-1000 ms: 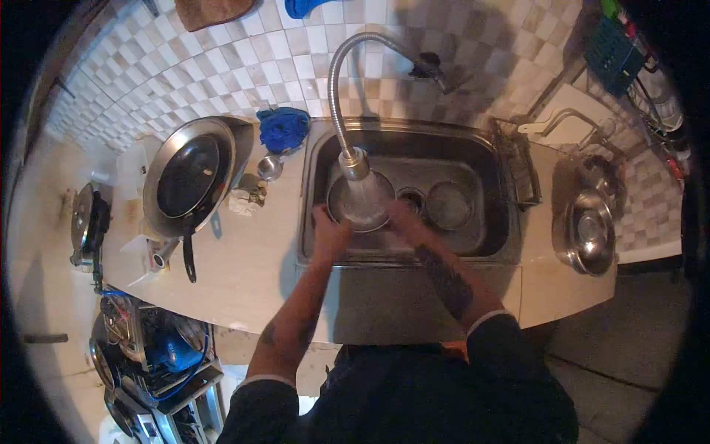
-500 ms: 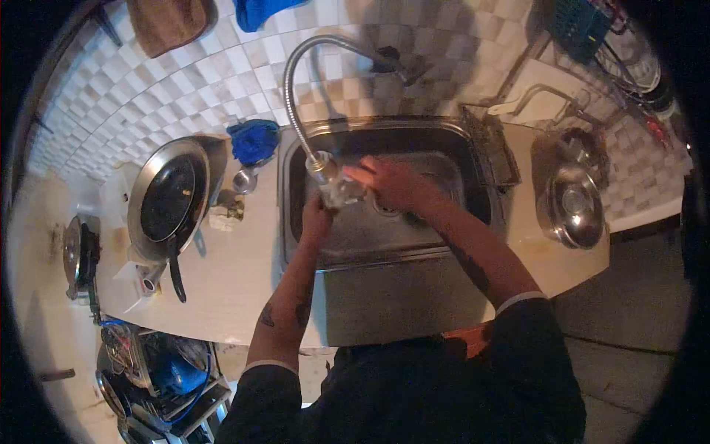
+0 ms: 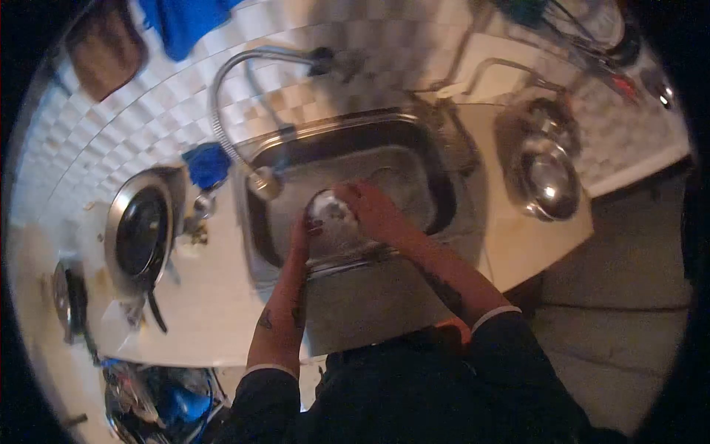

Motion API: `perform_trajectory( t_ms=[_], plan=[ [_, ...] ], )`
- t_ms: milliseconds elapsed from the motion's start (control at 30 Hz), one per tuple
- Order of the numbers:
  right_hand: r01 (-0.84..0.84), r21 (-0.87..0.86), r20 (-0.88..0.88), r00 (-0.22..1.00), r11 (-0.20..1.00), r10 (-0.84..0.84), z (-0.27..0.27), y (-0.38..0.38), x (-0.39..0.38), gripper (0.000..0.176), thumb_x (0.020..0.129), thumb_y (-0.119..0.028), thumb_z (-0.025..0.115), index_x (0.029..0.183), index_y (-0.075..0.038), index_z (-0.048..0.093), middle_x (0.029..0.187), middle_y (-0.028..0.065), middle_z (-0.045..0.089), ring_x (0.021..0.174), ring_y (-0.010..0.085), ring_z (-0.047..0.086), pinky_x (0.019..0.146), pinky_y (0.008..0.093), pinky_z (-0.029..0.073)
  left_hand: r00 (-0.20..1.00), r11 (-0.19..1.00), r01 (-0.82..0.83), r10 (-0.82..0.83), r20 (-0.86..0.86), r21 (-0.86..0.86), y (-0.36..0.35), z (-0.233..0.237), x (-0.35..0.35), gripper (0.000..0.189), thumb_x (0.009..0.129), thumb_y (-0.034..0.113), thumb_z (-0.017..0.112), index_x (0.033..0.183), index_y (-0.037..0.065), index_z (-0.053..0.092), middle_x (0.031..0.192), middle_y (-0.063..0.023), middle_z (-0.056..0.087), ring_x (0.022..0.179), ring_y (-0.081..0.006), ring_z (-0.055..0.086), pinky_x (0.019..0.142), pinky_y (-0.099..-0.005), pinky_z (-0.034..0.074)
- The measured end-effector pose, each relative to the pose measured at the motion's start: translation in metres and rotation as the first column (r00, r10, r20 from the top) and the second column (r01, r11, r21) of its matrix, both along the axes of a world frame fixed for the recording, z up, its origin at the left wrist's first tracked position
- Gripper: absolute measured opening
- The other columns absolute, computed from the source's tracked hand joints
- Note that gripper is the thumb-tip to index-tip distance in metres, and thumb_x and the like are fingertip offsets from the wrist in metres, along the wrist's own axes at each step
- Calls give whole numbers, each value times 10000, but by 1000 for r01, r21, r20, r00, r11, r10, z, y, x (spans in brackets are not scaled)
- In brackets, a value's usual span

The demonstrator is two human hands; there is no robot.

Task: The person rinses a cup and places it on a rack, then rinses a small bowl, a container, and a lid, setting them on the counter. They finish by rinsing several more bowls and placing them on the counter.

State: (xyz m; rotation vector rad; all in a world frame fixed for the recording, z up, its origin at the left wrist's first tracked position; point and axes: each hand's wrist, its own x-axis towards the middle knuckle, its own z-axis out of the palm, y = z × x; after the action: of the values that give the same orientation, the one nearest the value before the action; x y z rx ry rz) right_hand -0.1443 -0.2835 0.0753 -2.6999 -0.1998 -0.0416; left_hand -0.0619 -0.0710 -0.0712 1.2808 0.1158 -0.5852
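Note:
Both hands are low inside the steel sink (image 3: 355,166), around a small, round, pale shiny dish (image 3: 331,209) whose exact kind is blurred. My left hand (image 3: 303,231) grips its left side, with fingertips showing at the lower edge. From the right, my right hand (image 3: 367,212) curls over the upper right rim. Up and left of the dish is the nozzle of a flexible metal faucet (image 3: 264,183), apart from both hands.
Left of the sink a black frying pan (image 3: 140,229) rests in a wide metal pan, near a blue cloth (image 3: 207,164). Shiny metal bowls (image 3: 549,183) stand on the right counter. A dark rack (image 3: 451,137) lines the sink's right edge. Blue cloth (image 3: 185,29) hangs on the tiled wall.
The dish and both hands have moved away from under the faucet nozzle, lower and nearer to me. The whole view has shifted and turned.

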Motion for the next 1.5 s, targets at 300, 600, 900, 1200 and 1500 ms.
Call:
perform_trajectory(
  t_ms=[300, 600, 900, 1200, 1500],
  plan=[
    [194, -358, 335, 940, 913, -69, 188, -137, -89, 664, 813, -75, 633, 1433, -219, 442, 1406, 103, 489, 1265, 348, 497, 964, 429, 521, -151, 267, -264, -961, 233, 927, -151, 26, -21, 441, 817, 235, 623, 1237, 104, 647, 1258, -149, 627, 1201, -388, 553, 1178, -634, 148],
    [173, -859, 21, 952, 481, -306, 191, -325, -211, 659, 849, -93, 519, 1480, -211, 372, 1348, 104, 488, 1296, 299, 464, 1024, 424, 477, 919, 962, 68, -164, 359, 264, -79, 19, -7, 259, 927, 186, 533, 1126, 67, 651, 1004, -120, 679, 922, -284, 646, 920, -461, 475],
    [122, -811, -48, 961, 573, -272, 159, -280, -169, 388, 871, -198, 583, 1231, -63, 634, 1279, 214, 586, 1232, 354, 525, 1070, 502, 375, 965, 969, -203, 223, 142, -139, 55, 100, 10, 283, 896, 291, 569, 961, 27, 650, 870, -61, 637, 830, -197, 630, 735, -358, 520],
    [-477, 284, 243, 875, 832, 419, 37, 94, 4, 358, 957, -240, 533, 1241, -29, 591, 1434, 250, 443, 1322, 408, 436, 1085, 484, 373, 887, 890, -449, 454, -79, 79, 58, 99, 12, 259, 941, 267, 484, 941, 43, 613, 877, -79, 583, 798, -202, 554, 717, -357, 464],
    [173, 672, -231, 973, 720, -18, -61, 73, 104, 359, 934, -306, 564, 1139, -22, 639, 1127, 223, 647, 1004, 339, 657, 856, 453, 515, 543, 760, -636, 319, 777, 132, 43, 67, 15, 191, 961, 182, 479, 909, 28, 581, 845, -157, 584, 808, -276, 581, 760, -415, 481]
  ],
)
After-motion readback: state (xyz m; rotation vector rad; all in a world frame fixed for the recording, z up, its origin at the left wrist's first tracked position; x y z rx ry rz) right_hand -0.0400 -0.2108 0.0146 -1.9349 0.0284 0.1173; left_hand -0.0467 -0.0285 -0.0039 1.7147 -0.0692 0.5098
